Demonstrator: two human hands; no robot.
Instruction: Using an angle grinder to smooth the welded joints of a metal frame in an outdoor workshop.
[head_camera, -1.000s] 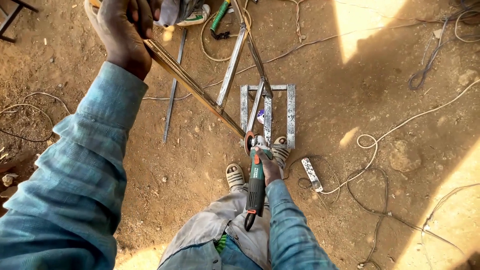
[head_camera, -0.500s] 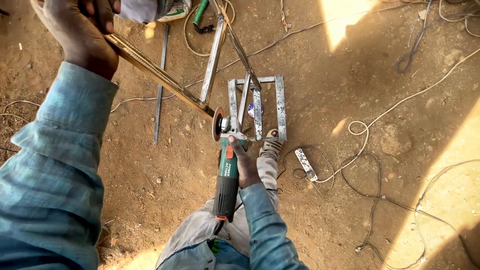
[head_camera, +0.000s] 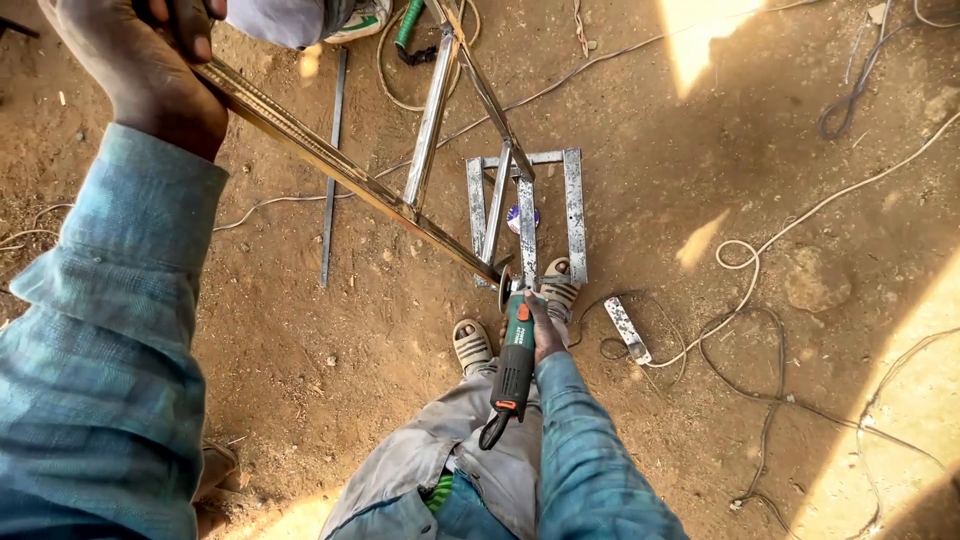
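In the head view, the left hand is clenched around the far-left end of a long metal bar, which slopes down to the right. The right hand grasps a green angle grinder, its disc touching the bar's near end, above a metal frame on the dirt floor. A power strip lies just to the right.
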